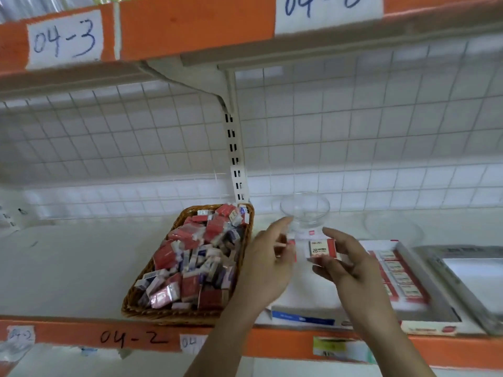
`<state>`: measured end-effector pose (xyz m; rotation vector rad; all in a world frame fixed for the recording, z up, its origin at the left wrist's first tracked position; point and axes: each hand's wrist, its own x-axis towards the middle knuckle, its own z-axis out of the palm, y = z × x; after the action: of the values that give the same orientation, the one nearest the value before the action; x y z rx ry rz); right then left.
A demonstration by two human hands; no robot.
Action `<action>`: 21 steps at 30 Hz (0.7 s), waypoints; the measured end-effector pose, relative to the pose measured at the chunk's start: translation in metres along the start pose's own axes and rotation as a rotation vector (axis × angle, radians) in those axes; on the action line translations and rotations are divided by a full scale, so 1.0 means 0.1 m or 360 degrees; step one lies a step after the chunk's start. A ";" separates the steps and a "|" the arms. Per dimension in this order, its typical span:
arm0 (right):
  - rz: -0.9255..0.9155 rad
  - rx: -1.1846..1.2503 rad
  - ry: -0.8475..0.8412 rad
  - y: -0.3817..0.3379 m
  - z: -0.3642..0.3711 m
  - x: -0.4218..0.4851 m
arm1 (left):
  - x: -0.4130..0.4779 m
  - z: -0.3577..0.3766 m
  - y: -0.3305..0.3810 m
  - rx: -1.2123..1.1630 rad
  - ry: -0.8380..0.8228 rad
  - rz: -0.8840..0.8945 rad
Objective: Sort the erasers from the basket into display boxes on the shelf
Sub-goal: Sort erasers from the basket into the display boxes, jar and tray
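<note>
A wicker basket (141,308) heaped with several red and white wrapped erasers (190,257) sits on the shelf at centre. Right of it, my right hand (351,270) pinches a red and white 2B eraser (322,248) between thumb and fingers, above a white display box (299,314). My left hand (268,263) hovers beside it, its fingers curled around something red that is mostly hidden. Further right, a red-trimmed display box (432,319) holds a row of erasers (398,276).
A clear glass bowl (304,209) stands behind my hands near the wire grid back wall. A grey tray (479,284) lies at the far right. The orange shelf edge (81,333) carries handwritten labels. An upper shelf (190,31) overhangs.
</note>
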<state>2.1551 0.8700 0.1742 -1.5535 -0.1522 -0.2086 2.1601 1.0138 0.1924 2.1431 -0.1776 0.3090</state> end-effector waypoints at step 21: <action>0.0095 -0.1049 0.0160 0.08 -1.52 0.05 | 0.14 1.08 0.49 0.0169 -0.0578 0.0089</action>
<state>2.1562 0.7179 0.1650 -2.1932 0.0522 -0.3088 2.1781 0.8963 0.1780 2.2884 -0.4381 -0.0434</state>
